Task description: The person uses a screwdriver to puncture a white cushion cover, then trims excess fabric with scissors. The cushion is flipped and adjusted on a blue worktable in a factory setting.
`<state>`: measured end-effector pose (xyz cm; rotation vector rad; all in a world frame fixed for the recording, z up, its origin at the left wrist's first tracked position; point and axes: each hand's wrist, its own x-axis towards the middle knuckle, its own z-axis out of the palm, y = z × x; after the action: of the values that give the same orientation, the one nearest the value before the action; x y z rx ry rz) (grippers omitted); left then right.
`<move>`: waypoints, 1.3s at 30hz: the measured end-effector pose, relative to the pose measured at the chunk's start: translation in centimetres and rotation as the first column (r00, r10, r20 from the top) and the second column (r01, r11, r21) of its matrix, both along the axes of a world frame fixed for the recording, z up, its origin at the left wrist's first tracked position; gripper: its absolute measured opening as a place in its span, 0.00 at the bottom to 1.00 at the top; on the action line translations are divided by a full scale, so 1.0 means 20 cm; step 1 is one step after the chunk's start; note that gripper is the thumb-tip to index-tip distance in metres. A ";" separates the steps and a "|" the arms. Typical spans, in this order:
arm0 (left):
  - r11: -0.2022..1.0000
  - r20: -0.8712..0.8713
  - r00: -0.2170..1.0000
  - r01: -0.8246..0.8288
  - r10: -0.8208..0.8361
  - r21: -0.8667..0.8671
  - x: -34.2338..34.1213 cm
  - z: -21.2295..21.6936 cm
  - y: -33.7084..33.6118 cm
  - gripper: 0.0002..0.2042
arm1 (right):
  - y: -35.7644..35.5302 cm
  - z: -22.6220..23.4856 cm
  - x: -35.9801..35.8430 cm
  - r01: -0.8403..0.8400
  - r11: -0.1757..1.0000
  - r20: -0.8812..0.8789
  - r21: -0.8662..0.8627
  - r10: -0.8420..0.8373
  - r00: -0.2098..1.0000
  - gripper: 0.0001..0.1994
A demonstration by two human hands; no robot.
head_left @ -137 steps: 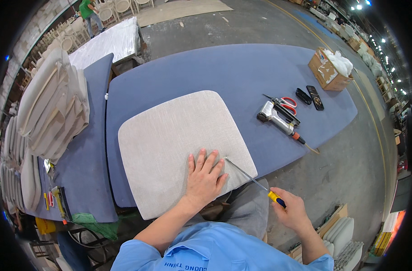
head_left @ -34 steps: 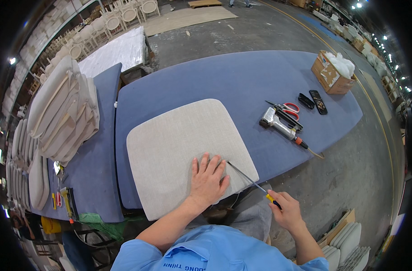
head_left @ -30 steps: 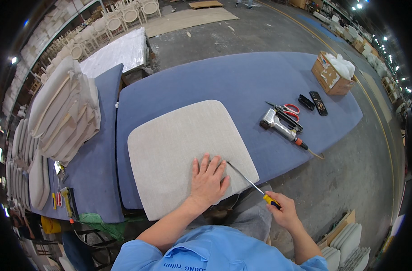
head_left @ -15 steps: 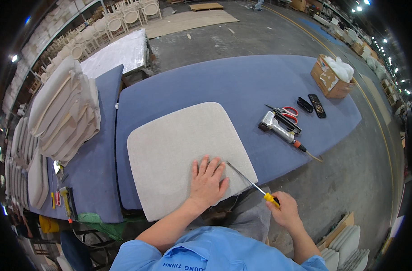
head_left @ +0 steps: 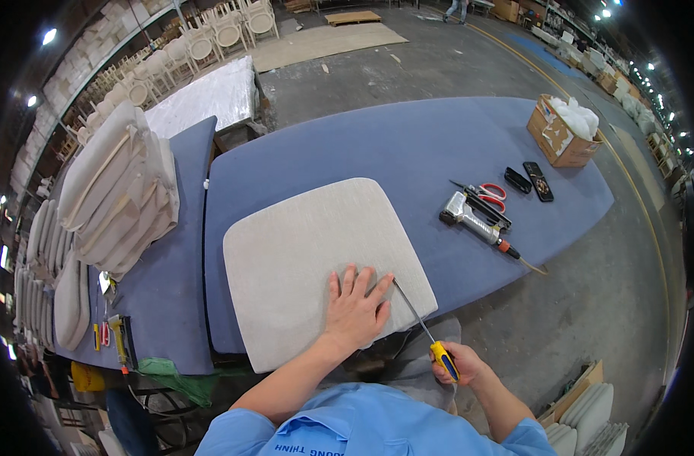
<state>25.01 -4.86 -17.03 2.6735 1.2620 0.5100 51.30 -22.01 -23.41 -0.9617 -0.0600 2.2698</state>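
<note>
Two hands — left hand [head_left: 356, 311] flat, fingers spread on the cushion [head_left: 316, 258]; right hand [head_left: 457, 365] gripping the screwdriver [head_left: 423, 328] — staple gun [head_left: 472, 220] beyond.

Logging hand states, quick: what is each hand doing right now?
Left hand: open, flat on the cushion.
Right hand: closed on the screwdriver, whose tip is at the cushion edge.

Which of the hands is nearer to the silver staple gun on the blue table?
Right. The right hand, holding a screwdriver, is below the staple gun; the left hand lies farther away on the cushion.
</note>
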 end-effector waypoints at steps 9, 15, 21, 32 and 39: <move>0.810 0.505 0.863 0.318 -0.031 -0.493 0.03 0.05 -0.20 0.11 | -0.31 0.16 0.09 -0.156 0.971 0.654 0.182 -0.001 0.756 0.19; 0.370 0.435 0.900 0.407 -0.009 -0.835 -0.01 -0.05 -0.39 0.06 | -0.68 0.28 0.16 -0.176 0.982 0.828 0.074 0.038 0.559 0.12; 0.350 0.301 0.952 0.302 -0.060 -0.887 -0.11 -0.15 -0.41 0.10 | -0.74 0.37 0.26 -0.203 0.970 0.906 0.135 -0.038 0.422 0.09; 0.940 0.334 0.933 0.225 -0.132 -0.257 -0.12 0.05 0.17 0.24 | -0.25 0.24 0.20 0.242 0.868 0.772 0.433 -0.496 0.398 0.13; 0.976 -0.203 0.976 0.035 -0.080 -0.215 0.43 0.06 0.77 0.33 | -0.09 0.11 -0.02 0.366 0.751 0.617 0.549 -0.660 0.428 0.12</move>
<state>33.64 10.47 -15.74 2.6272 1.2073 0.0794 50.99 -23.76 -21.22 -1.4731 -0.4550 1.0505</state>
